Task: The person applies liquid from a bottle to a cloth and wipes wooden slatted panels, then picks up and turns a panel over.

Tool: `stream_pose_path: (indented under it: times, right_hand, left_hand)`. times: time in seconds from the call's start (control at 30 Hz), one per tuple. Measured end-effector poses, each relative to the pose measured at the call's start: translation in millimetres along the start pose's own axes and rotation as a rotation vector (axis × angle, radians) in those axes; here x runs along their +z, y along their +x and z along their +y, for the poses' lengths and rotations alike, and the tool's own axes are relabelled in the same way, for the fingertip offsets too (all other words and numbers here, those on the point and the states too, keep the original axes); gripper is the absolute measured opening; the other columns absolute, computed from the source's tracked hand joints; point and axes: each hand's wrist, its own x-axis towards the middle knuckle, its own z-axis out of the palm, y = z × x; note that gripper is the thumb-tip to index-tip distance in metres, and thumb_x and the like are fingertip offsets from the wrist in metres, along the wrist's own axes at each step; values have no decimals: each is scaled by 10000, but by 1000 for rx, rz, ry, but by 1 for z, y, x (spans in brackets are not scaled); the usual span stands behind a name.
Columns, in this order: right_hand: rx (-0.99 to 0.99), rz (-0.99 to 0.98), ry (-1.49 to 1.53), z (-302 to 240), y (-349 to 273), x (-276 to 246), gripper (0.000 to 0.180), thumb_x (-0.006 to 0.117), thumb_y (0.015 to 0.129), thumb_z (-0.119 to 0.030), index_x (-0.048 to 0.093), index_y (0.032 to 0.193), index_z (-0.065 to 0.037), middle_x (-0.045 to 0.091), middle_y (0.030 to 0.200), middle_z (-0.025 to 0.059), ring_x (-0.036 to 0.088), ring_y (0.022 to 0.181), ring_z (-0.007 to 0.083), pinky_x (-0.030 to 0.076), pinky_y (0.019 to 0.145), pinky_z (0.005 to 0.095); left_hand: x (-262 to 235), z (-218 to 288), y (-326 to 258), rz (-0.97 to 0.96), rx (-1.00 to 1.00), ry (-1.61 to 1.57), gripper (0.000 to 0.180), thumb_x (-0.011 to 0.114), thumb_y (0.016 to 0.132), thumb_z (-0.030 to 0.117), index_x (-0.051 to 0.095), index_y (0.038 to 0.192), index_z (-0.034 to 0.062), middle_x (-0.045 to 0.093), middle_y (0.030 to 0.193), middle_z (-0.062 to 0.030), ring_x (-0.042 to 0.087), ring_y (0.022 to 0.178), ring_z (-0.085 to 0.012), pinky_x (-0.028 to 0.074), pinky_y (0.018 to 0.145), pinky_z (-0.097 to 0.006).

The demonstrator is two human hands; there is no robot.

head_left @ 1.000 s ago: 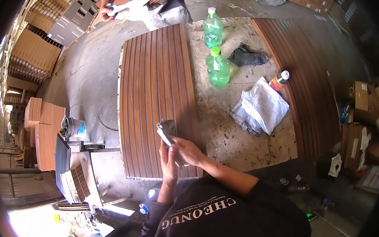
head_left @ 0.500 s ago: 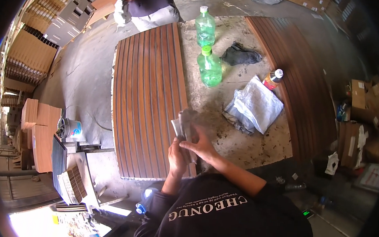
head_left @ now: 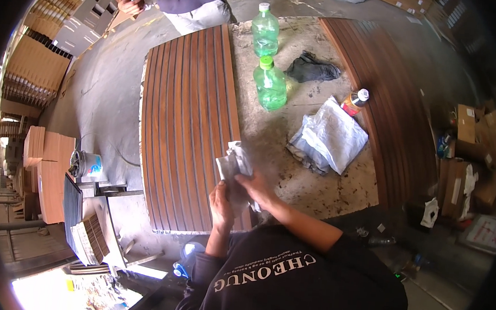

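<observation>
A grey-white rag [head_left: 234, 168] is bunched between my hands, over the near right edge of a brown slatted wood panel [head_left: 187, 123]. My left hand [head_left: 220, 204] grips its near left side with the fingers closed. On the right side of the rag my right hand [head_left: 257, 189] is closed on it too, thumb on top. Part of the cloth below the hands is blurred. To the right, a folded whitish cloth [head_left: 337, 135] lies on a stained tabletop [head_left: 308, 195]. Two green plastic bottles [head_left: 265, 31] stand beyond, beside a crumpled dark cloth [head_left: 313, 68].
A small bottle with a red label [head_left: 354, 102] stands by a second brown slatted panel [head_left: 387, 101] on the right. Another person [head_left: 183, 3] holds a pale cloth past the far end. A bucket [head_left: 88, 165] and stacked boards [head_left: 51, 171] are at left, cardboard boxes [head_left: 468, 131] at right.
My right hand has shifted a little left and the rag has been turned over or refolded, showing a paler face. The other person's hands have moved left with the pale cloth.
</observation>
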Motion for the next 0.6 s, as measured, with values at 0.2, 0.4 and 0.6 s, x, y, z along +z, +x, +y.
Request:
stream_pose_path:
  times: [0.2,0.4,0.6]
  right_hand:
    - [283,-171,500,-5,21,-41,447,602,883,-251,497,1228,13,583,1150,132,587,1034,237,485,904,378]
    - [412,-200,745,-11,26,-64,370,568,898,-227,517,1200,-18,632,1097,136,646,960,267,526,859,433]
    - [441,-235,767,-25,24,-72,385,578,896,-229,509,1205,-10,626,1107,139,638,979,266,505,884,442]
  left_hand:
    - [-35,18,16,-46,-145,-375,380,391,928,294,566,1087,-4,614,1030,-99,605,927,-217,482,843,-343]
    - [-80,13,31,-1,-160,-512,433,368,926,281,501,1208,-21,595,1147,-163,591,1054,-288,455,950,-427]
    - [-93,19,33,-27,-137,-541,431,358,939,280,495,1219,-18,590,1158,-165,585,1065,-297,446,959,-444]
